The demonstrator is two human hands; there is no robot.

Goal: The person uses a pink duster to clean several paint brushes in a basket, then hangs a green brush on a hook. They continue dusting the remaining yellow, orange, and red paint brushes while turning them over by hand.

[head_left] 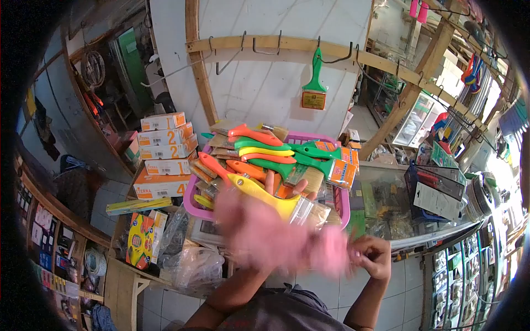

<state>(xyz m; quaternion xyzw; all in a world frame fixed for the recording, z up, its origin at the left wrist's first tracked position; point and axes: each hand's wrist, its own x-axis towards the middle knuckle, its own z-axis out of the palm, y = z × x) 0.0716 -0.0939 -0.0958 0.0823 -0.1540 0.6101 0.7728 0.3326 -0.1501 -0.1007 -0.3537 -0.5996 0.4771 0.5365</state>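
Observation:
A large yellow-handled paintbrush lies across my left hand, whose fingertips show along the handle's far side. A pink cloth, smeared by motion, covers the rest of that hand and part of the handle. My right hand is closed on the cloth's right end. Just beyond, a pink plastic basket is heaped with paintbrushes with orange, green and yellow handles; green-handled brushes in orange sleeves lie at its right side.
Stacked white-and-orange boxes stand left of the basket. Clear plastic bags lie nearer me. A green brush hangs from a hooked wooden rail ahead. A glass display case stands on the right.

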